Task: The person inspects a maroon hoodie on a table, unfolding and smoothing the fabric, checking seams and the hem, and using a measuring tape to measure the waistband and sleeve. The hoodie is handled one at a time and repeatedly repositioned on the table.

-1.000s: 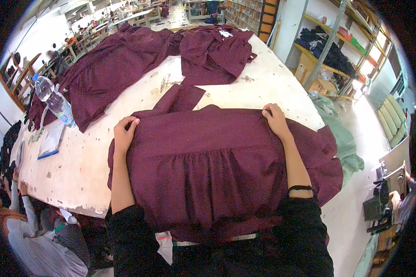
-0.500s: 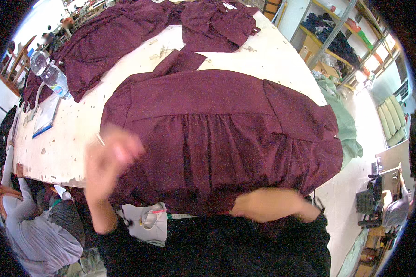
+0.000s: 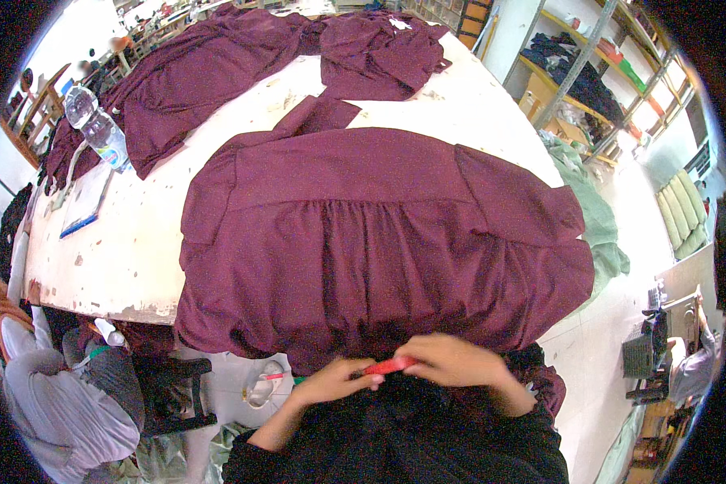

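A dark maroon garment (image 3: 355,169) lies spread on the pale table, with a gathered seam across its middle and its near edge hanging toward me. Just in front of that edge, both hands meet low in the view, close to my body. My right hand (image 3: 457,360) is closed on one end of a small red tool (image 3: 390,365); its exact kind is not clear. The fingertips of my left hand (image 3: 333,382) pinch the tool's other end. Neither hand is gripping the garment.
More maroon garments (image 3: 210,73) are heaped along the table's far side. A clear plastic bottle (image 3: 105,137) and a blue-edged clipboard (image 3: 85,206) lie at the left. A co-worker in grey (image 3: 73,411) is at the lower left. Shelves (image 3: 577,89) stand at the far right.
My left hand has come down from over the garment's left side to meet my right hand. The red tool now shows between them. The garment lies about the same.
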Demonstrator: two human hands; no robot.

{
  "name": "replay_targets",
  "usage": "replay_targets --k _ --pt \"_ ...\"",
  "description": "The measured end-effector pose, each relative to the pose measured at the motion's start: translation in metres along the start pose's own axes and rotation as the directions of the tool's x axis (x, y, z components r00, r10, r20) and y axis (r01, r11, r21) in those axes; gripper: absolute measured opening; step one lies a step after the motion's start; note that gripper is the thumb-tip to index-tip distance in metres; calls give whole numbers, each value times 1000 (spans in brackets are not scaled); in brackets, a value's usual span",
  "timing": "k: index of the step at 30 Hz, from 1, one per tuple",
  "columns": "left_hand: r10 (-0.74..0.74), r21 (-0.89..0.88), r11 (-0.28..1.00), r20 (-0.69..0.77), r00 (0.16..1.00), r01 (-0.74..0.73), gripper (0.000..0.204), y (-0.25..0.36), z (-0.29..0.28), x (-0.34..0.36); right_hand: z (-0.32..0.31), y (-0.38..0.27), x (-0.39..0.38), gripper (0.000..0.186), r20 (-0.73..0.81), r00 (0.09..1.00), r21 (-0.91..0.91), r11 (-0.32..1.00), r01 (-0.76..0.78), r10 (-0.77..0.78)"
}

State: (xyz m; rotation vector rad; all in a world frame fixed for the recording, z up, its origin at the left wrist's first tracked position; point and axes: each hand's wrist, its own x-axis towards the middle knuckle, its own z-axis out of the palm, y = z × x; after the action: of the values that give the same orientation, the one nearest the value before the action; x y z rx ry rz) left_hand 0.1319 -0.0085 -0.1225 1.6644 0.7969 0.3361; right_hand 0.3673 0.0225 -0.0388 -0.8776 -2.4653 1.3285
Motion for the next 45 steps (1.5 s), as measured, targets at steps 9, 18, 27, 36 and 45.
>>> replay_targets --k 9,18,27,36,45 --pt "66 -367 921 -193 979 -134 17 35 -87 -55 -166 64 -116 29 -994 -71 100 949 -300 83" --pt "32 -206 975 -256 966 -87 15 71 -75 -26 -135 6 -45 49 -950 140 -310 809 -499 -278" --pt "99 -162 977 -234 967 -139 14 102 -68 -10 -39 -29 20 43 -468 861 -529 844 -93 -198" --pt "368 -157 923 103 924 -351 12 89 -56 -14 -78 -22 -17 14 -1000 8 9 905 -426 14" --pt "293 -486 826 -64 954 -287 23 101 -40 -2 -9 -48 4 33 -354 920 96 985 -145 170"
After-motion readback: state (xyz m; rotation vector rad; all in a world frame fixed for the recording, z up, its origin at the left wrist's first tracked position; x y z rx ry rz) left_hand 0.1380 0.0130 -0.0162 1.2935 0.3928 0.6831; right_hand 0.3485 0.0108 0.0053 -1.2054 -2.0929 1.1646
